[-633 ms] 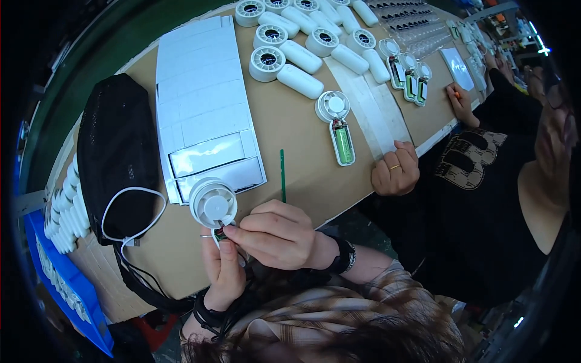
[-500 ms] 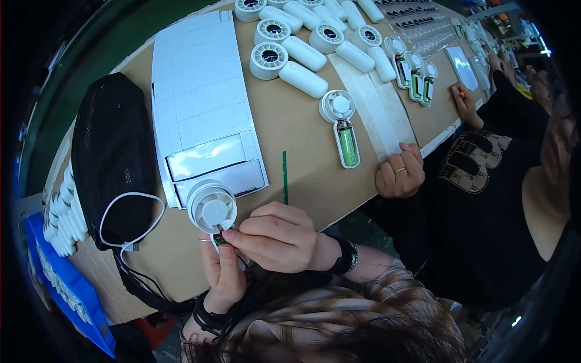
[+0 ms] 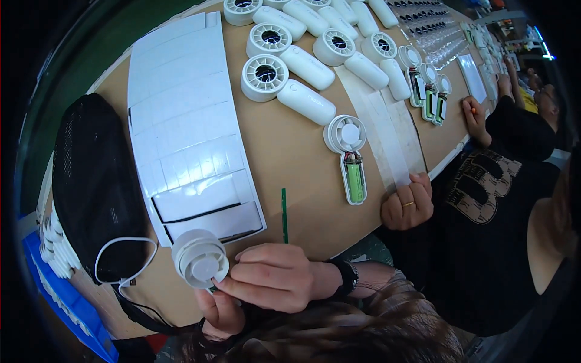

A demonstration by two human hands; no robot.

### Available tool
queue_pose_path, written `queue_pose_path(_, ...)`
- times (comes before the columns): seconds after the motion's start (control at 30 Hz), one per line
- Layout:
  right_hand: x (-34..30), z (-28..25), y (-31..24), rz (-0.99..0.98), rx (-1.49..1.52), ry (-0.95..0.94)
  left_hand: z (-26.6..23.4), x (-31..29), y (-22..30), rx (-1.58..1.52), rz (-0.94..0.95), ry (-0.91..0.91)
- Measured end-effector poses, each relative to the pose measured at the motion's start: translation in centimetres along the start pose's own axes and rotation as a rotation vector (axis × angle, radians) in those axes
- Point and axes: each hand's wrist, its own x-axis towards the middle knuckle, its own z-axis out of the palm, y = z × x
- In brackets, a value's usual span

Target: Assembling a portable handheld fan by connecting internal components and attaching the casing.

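Observation:
A small white handheld fan [image 3: 203, 265] is in my left hand [image 3: 221, 313], its round head tipped up above my fingers. Its handle is mostly hidden behind my hands; a bit of green shows at the neck. My right hand [image 3: 271, 277] presses thumb and fingertips together at that neck, and whatever is between them is too small to make out. Just beyond my right hand lies a thin green strip [image 3: 284, 215]. Farther right, another fan [image 3: 354, 172] lies with its handle uncovered, showing a green battery and wires.
White sticker sheets [image 3: 187, 127] lie ahead, beside a black mesh bag [image 3: 100, 181] and white cable [image 3: 108, 260]. Several closed white fans [image 3: 307, 103] fill the back. A blue bin [image 3: 66, 302] stands at left. A co-worker's closed hand [image 3: 408, 204] rests at the right edge.
The view has shifted, so the table's things sit lower in the picture. The fan's head tilts more toward me and hides more of the handle; both hands keep hold at the neck.

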Motion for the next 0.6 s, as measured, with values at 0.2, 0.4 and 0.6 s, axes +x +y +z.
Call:
queue_pose_path(0.2, -0.2, 0.2, 0.4, 0.025, -0.002, 0.041, -1.5, -0.3, -1.4, -0.377, -0.143, -0.064)
queue_pose_path(0.4, -0.4, 0.2, 0.5, 0.111, 0.053, -0.003, -2.6, -0.3, -1.4, -0.767, -0.212, -0.228)
queue_pose_path(0.6, -0.5, 0.3, 0.6, 0.137, 0.038, -0.019, -3.5, -0.1, -1.9, -1.142, -0.333, -0.224)
